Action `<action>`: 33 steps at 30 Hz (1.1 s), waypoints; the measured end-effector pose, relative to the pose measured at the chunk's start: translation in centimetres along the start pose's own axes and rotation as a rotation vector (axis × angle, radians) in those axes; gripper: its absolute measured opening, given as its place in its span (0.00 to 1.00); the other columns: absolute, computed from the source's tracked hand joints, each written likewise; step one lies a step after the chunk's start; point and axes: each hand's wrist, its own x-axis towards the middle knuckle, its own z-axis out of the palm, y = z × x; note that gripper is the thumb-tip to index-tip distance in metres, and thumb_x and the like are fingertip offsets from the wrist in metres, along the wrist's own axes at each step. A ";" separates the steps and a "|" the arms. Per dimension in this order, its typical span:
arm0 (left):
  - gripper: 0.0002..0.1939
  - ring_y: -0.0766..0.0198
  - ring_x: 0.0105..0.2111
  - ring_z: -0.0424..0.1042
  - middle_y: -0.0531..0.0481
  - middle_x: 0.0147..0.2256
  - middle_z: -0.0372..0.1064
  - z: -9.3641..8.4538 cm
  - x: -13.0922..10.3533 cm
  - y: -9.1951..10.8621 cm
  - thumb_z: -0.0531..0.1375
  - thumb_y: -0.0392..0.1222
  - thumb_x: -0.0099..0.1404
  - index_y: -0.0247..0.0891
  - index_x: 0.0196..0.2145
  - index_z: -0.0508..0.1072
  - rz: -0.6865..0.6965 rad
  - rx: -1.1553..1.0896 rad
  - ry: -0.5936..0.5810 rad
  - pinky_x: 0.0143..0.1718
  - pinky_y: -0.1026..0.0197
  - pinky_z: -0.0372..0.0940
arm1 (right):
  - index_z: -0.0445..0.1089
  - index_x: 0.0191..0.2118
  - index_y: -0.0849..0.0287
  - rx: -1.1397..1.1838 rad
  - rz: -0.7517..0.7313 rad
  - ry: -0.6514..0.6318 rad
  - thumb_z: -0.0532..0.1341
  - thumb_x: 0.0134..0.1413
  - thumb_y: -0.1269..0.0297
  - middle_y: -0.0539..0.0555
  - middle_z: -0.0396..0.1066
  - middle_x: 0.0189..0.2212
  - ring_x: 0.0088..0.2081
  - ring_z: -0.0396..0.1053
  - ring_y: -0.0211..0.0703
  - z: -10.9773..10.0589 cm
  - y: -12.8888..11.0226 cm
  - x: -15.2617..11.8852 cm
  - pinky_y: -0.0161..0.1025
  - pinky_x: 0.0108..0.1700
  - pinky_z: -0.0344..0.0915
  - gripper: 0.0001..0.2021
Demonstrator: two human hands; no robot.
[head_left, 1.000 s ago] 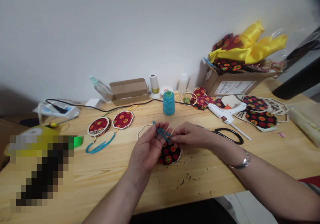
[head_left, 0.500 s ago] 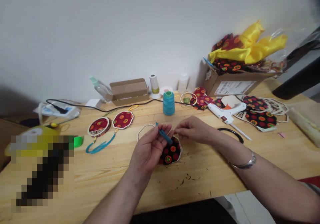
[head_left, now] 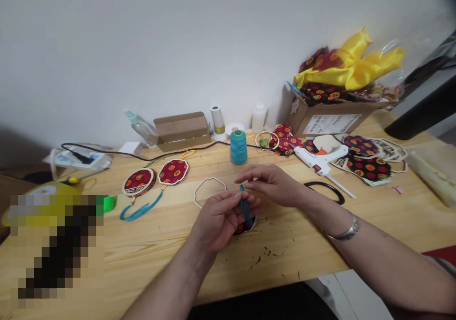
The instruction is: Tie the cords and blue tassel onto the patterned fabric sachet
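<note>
Blue strands (head_left: 245, 208) run lengthwise away and slightly left, pinched in left hand (head_left: 220, 218), grip of right hand (head_left: 273, 186) unclear.

With twelve at the wall, the pale wooden table (head_left: 156, 263) bears a teal thread cone (head_left: 238, 147) at twelve, a labelled carton (head_left: 326, 119) past one, a white glue gun (head_left: 321, 159) at two and a black loop handle (head_left: 342, 197) at three. A dark floral piece (head_left: 245, 227), mostly hidden, lies near the middle toward five, before scattered dark scraps (head_left: 267, 252); a scalloped ornament (head_left: 174, 171) is at ten, an open brown box (head_left: 182, 133) at eleven.
</note>
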 end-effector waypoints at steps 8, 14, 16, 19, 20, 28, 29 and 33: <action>0.06 0.56 0.33 0.74 0.43 0.28 0.73 0.1 -0.1 0.1 0.59 0.32 0.56 0.28 0.27 0.74 -0.037 0.015 0.022 0.42 0.53 0.67 | 0.72 0.41 0.60 -0.078 -0.145 -0.047 0.55 0.50 0.79 0.54 0.72 0.36 0.38 0.68 0.37 -0.2 0.0 -0.3 0.36 0.40 0.64 0.14; 0.05 0.56 0.30 0.75 0.43 0.26 0.73 0.3 -0.2 0.2 0.59 0.33 0.55 0.28 0.25 0.74 -0.061 0.032 0.057 0.36 0.56 0.68 | 0.72 0.38 0.60 -0.189 -0.220 -0.020 0.57 0.50 0.78 0.54 0.71 0.35 0.38 0.67 0.38 0.0 0.0 -0.4 0.37 0.41 0.64 0.11; 0.05 0.57 0.30 0.75 0.42 0.26 0.73 0.3 -0.2 0.2 0.59 0.33 0.55 0.28 0.25 0.74 -0.067 0.032 0.063 0.35 0.56 0.68 | 0.72 0.36 0.60 -0.223 -0.250 -0.006 0.57 0.51 0.78 0.54 0.71 0.35 0.38 0.67 0.38 0.0 -0.1 -0.4 0.38 0.42 0.64 0.10; 0.05 0.57 0.29 0.75 0.42 0.26 0.73 0.4 -0.2 0.2 0.59 0.33 0.56 0.28 0.25 0.74 -0.077 0.032 0.066 0.34 0.57 0.68 | 0.72 0.33 0.60 -0.271 -0.292 0.011 0.57 0.51 0.78 0.54 0.70 0.34 0.38 0.67 0.39 0.0 -0.1 -0.4 0.38 0.42 0.64 0.09; 0.05 0.57 0.29 0.74 0.42 0.26 0.73 0.4 -0.2 0.2 0.59 0.33 0.56 0.28 0.25 0.74 -0.078 0.031 0.068 0.34 0.57 0.68 | 0.72 0.32 0.60 -0.286 -0.302 0.013 0.57 0.51 0.78 0.54 0.70 0.34 0.38 0.67 0.39 0.0 -0.1 -0.4 0.38 0.42 0.64 0.09; 0.06 0.58 0.29 0.74 0.41 0.27 0.73 0.6 -0.2 0.3 0.58 0.32 0.57 0.28 0.25 0.74 -0.086 0.030 0.071 0.34 0.57 0.68 | 0.70 0.31 0.60 -0.337 -0.318 0.028 0.56 0.51 0.78 0.54 0.70 0.34 0.39 0.65 0.41 0.1 0.1 -0.3 0.39 0.43 0.63 0.08; 0.07 0.58 0.29 0.74 0.41 0.27 0.73 0.6 -0.2 0.4 0.58 0.32 0.57 0.28 0.25 0.74 -0.087 0.027 0.066 0.34 0.57 0.68 | 0.69 0.32 0.60 -0.341 -0.315 0.033 0.56 0.51 0.78 0.54 0.70 0.33 0.39 0.65 0.41 0.1 0.1 -0.3 0.40 0.43 0.63 0.08; 0.06 0.58 0.30 0.74 0.42 0.27 0.73 0.4 -0.2 0.3 0.58 0.32 0.57 0.28 0.25 0.74 -0.076 0.026 0.046 0.35 0.58 0.69 | 0.69 0.32 0.59 -0.345 -0.303 0.053 0.55 0.51 0.78 0.54 0.70 0.33 0.39 0.64 0.42 0.2 0.2 -0.4 0.41 0.43 0.62 0.08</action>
